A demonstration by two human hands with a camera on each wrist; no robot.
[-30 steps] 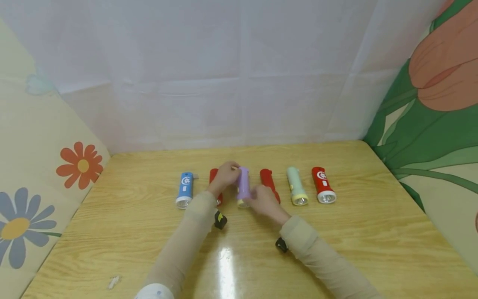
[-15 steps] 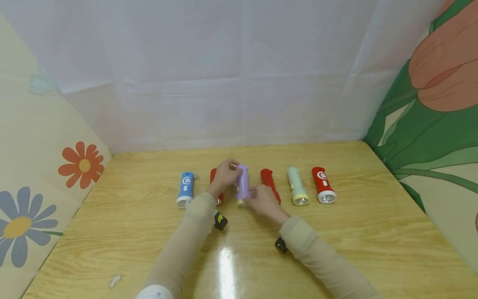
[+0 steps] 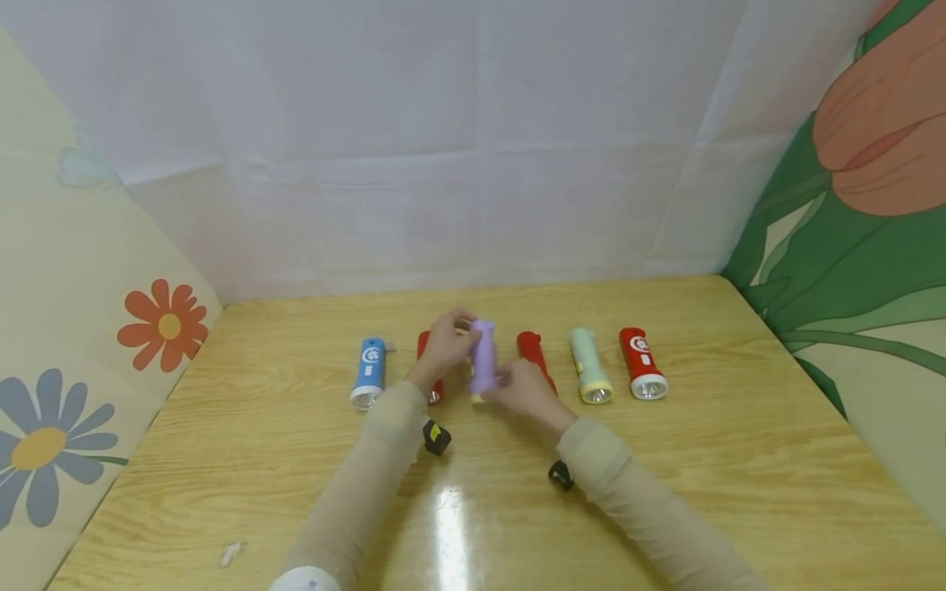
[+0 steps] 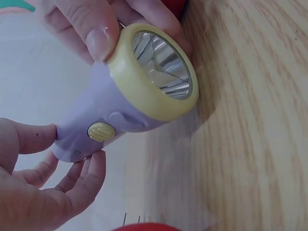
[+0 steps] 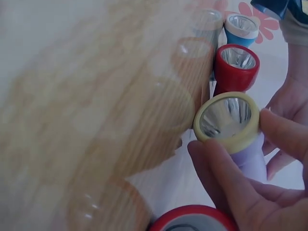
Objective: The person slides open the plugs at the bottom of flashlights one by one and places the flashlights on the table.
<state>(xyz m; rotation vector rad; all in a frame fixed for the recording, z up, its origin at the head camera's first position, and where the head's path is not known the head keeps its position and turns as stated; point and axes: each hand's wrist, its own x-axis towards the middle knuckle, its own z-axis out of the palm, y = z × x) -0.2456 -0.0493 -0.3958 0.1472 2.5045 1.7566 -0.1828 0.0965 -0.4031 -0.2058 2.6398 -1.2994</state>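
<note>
Both hands hold a purple flashlight (image 3: 484,359) with a yellow head at the middle of a row on the wooden table. My left hand (image 3: 445,351) pinches its tail end between thumb and fingers, as the left wrist view also shows. My right hand (image 3: 526,392) grips the head's yellow rim (image 5: 248,137) with thumb and fingers. A yellow switch (image 4: 101,131) sits on the purple barrel. The tail is raised above the table. Just left is a red flashlight (image 3: 434,392), partly behind my left hand; to the right, another red flashlight (image 3: 532,349) is partly covered by my right hand.
A blue flashlight (image 3: 369,368) lies at the row's left end. On the right lie a mint-green flashlight (image 3: 586,361) and a red one with a white head (image 3: 640,359). A white curtain (image 3: 473,189) hangs behind the table (image 3: 724,476). A small pale mark (image 3: 231,554) is at the front left.
The purple flashlight's tail has risen slightly, and its lens shows less in the head view. Both hands keep their grip. The other flashlights stay in place.
</note>
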